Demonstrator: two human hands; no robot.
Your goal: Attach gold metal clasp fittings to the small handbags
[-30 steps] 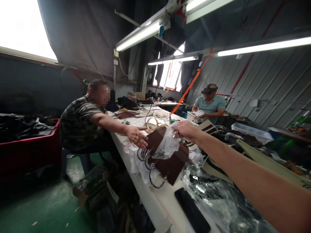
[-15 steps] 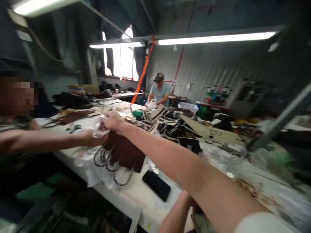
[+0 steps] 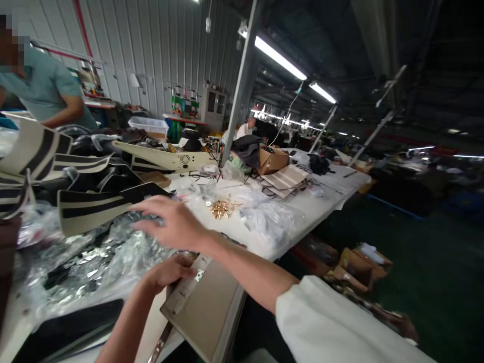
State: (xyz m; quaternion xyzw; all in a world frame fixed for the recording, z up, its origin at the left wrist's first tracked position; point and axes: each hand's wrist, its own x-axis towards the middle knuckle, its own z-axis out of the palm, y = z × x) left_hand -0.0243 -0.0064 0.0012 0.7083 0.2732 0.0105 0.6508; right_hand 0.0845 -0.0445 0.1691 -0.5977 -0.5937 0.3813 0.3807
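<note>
My left hand [image 3: 171, 275] is closed on the upper edge of a beige bag panel [image 3: 212, 307], its thumb beside a small square metal plate [image 3: 199, 275]. A thin dark strap [image 3: 161, 343] hangs below the panel's lower corner. My right hand [image 3: 176, 222] hovers just above and beyond the left one, fingers apart, holding nothing. Beneath and left of it lie crumpled clear plastic bags [image 3: 128, 252] with small shiny metal pieces. A cream-and-black striped piece [image 3: 91, 206] is near its fingertips.
Brass-coloured small fittings [image 3: 223, 207] lie piled on the white table [image 3: 257, 247]. Beyond are a stack of beige panels [image 3: 287, 179], a cardboard box [image 3: 274, 160] and a metal post [image 3: 242, 80]. A co-worker [image 3: 56, 85] stands across the table. Cartons [image 3: 355, 267] sit on the floor at right.
My view has swung right. Earlier my right arm stretched left, its hand at crumpled clear plastic with another person's hand; now that hand is back, empty, above the beige panel.
</note>
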